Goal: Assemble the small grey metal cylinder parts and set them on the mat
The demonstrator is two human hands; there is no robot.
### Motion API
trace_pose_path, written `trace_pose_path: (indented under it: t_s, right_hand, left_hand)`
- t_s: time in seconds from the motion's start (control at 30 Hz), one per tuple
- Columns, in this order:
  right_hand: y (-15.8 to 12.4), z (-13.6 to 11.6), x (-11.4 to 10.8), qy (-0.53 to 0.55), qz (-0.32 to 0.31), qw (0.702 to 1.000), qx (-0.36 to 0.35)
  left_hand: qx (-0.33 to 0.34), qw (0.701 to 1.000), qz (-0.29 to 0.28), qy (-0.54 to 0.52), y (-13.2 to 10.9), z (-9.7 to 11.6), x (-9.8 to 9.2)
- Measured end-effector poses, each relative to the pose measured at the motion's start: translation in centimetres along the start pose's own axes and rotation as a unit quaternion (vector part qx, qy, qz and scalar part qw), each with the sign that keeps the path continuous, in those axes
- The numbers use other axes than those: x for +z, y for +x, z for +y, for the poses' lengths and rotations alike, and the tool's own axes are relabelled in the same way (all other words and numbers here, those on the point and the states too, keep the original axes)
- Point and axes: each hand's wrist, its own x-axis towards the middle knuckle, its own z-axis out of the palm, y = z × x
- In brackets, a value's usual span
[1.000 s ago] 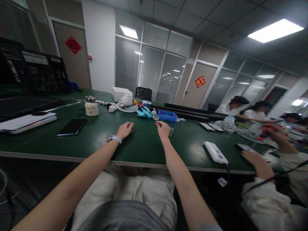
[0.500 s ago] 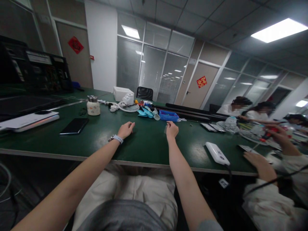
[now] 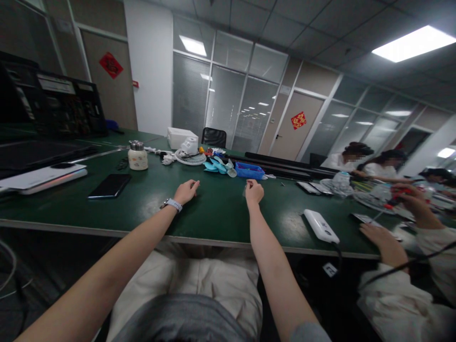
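Observation:
My left hand (image 3: 186, 192), with a watch (image 3: 173, 204) on its wrist, rests on the green table, fingers curled in and nothing visible in them. Opposite it, my right hand (image 3: 254, 192) is closed; a faint clear sliver shows at its left side, too small to name. Just beyond the right hand sits a blue open tray (image 3: 250, 171). Light-blue fan blades (image 3: 216, 165) lie to the left of the tray. Behind them is a white fan part with a round grille (image 3: 190, 157).
Left of me are a phone (image 3: 109, 185), a cream bottle (image 3: 137, 156) and a white flat device (image 3: 42, 178). A white power strip (image 3: 321, 226) lies at right. Beside it, a co-worker's hands (image 3: 384, 240) hold a red-handled screwdriver. A white box (image 3: 183, 138) stands at the back.
Both my hands stay in the same places. The view shifts very slightly; the co-worker's hands at the right move a little.

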Motion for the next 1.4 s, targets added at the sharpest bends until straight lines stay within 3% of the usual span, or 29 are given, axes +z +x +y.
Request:
trace_pose_path:
  t_s: [0.1,0.27,0.4,0.53,0.7,0.8,1.03,1.2,1.4]
  right_hand:
    - [-0.1,0.1,-0.3,0.036,0.024,0.999,0.024]
    - [-1.0,0.8,-0.4,0.083,0.056,0.984,0.147]
    - [-2.3,0.8,-0.5,0.090,0.014,0.971,0.220]
    - [-3.1,0.3,-1.0,0.039,-0.048,0.976,0.209]
    - [-4.7,-1.1,-1.7,0.014,-0.053,0.979,0.197]
    - [-6.0,-2.4,-1.6,0.009,-0.079,0.986,0.150]
    - [-7.7,-5.8,-0.2,0.079,-0.211,0.970,-0.095]
    - [-8.1,-7.8,0.2,0.043,-0.207,0.952,-0.219]
    - [-7.5,-9.0,1.0,-0.007,-0.206,0.940,-0.273]
  left_hand:
    - [0.003,1.000,0.000,0.001,0.1,-0.1,0.1]
    - [-0.002,1.000,-0.003,-0.005,0.1,-0.2,0.2]
    - [0.001,1.000,-0.004,0.006,0.1,-0.1,0.1]
    - [0.005,1.000,-0.007,0.013,0.0,0.1,0.0]
    - [0.008,1.000,-0.013,0.019,-0.1,0.3,0.1]
    - [0.017,1.000,-0.009,0.012,-0.4,0.7,0.3]
    - [0.131,0.991,-0.004,-0.018,-2.0,3.4,0.8]
    - [0.203,0.979,0.016,0.007,-2.2,4.0,1.1]
    - [0.182,0.982,0.044,0.007,-1.7,3.2,1.1]
